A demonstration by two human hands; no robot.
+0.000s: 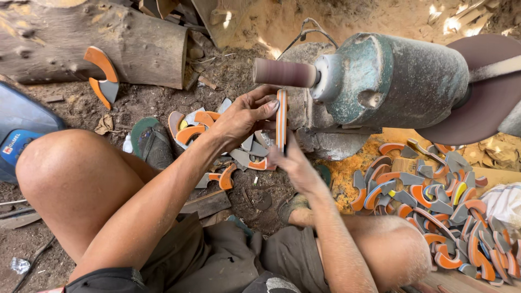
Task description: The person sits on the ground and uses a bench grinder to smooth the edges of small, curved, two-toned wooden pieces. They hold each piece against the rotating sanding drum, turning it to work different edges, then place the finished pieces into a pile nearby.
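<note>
Both my hands hold one flat curved piece (281, 116), orange with grey and white layers, seen edge-on and upright. My left hand (244, 116) grips its upper part with fingers and thumb. My right hand (290, 163) holds its lower end from below. The piece sits just under a spinning cylindrical sanding drum (285, 72) that sticks out of a green-grey motor (396, 81). Whether the piece touches the drum I cannot tell.
A heap of several orange and grey curved pieces (439, 206) lies at the right. More such pieces (217, 146) lie on the dirt ahead. A log (97, 38) with one piece leaning on it is at the upper left. My knees flank the spot.
</note>
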